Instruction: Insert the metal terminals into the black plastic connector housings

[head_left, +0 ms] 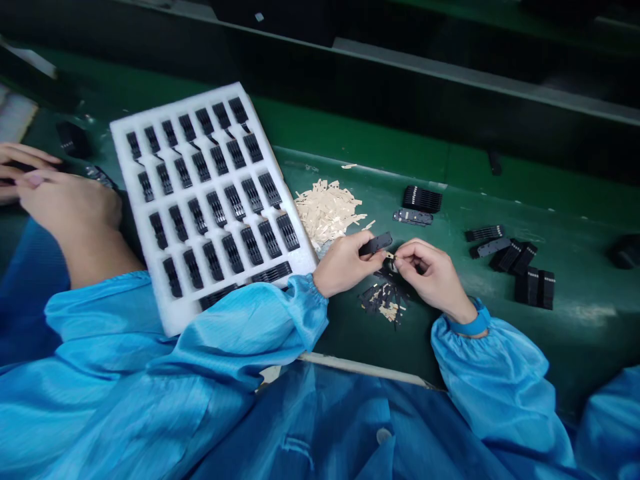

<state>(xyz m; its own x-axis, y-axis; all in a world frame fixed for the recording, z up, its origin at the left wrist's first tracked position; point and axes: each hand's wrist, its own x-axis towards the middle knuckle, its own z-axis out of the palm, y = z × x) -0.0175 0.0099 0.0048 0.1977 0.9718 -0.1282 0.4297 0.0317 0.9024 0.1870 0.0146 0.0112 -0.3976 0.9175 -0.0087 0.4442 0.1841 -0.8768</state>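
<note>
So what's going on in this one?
A person in a blue smock holds a black part in the left hand, while the right hand pinches a small pale piece at its end. Below the hands on a green workbench lie black-and-beige scraps, with a heap of beige strips just beyond. A white foam tray holds rows of black parts, and another person's hands are beyond its far side.
</note>
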